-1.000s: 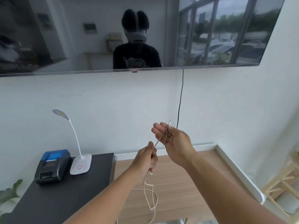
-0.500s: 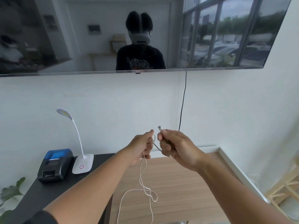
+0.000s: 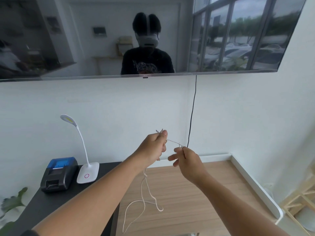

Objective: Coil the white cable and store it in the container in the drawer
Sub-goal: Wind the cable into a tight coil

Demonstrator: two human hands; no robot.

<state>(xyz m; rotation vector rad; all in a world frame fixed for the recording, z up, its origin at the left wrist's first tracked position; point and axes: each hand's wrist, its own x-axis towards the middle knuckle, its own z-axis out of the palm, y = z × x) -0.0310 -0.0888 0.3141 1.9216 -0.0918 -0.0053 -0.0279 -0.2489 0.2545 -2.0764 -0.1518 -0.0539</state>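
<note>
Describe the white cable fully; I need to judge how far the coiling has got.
The white cable is thin, cord-like and limp. The left hand pinches it high, two short ends poking above the thumb. A short stretch runs across to the right hand, which pinches it in its fingertips. Below the left hand the rest hangs in loose, uneven loops over the wooden desk; whether it touches the desk is unclear. No tidy coil yet.

White desk lamp [image 3: 85,160] beside black-blue printer [image 3: 58,174] on dark table [image 3: 51,201]; wall screen [image 3: 102,36] above.
</note>
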